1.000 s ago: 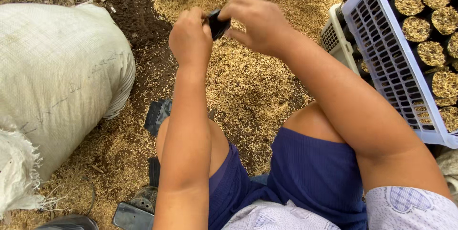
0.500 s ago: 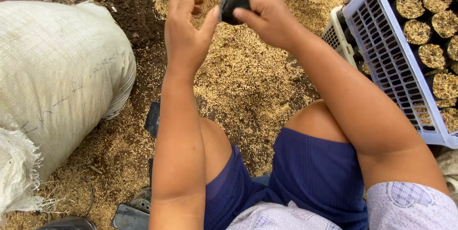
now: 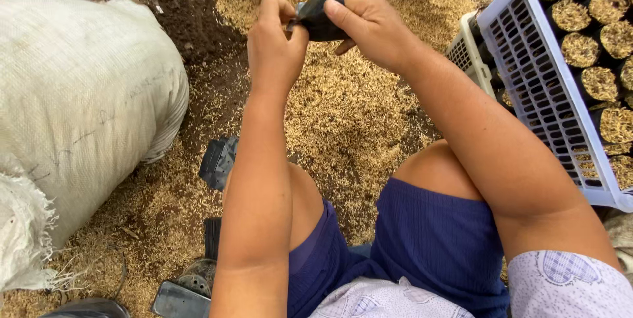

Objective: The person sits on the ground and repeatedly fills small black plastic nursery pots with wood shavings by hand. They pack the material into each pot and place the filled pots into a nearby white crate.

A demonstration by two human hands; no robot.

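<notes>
A small black plastic bag (image 3: 320, 16) is held up between both hands over a heap of rice husks (image 3: 343, 94). My left hand (image 3: 275, 46) pinches its left edge with thumb and fingers. My right hand (image 3: 368, 27) grips its right side, thumb laid across the top. The bag looks limp and crumpled; I cannot tell what is inside it. Both forearms reach forward from my lap, over my knees in blue shorts.
A big white woven sack (image 3: 72, 114) lies at the left. A white plastic crate (image 3: 541, 87) at the right holds several husk-filled black bags (image 3: 597, 41). More flat black bags (image 3: 217, 160) lie by my left knee. Dark soil (image 3: 178, 8) shows beyond the husks.
Both hands have risen and come together again on the black bag. Half a second ago my left hand was open beside it; now it pinches the bag's edge.
</notes>
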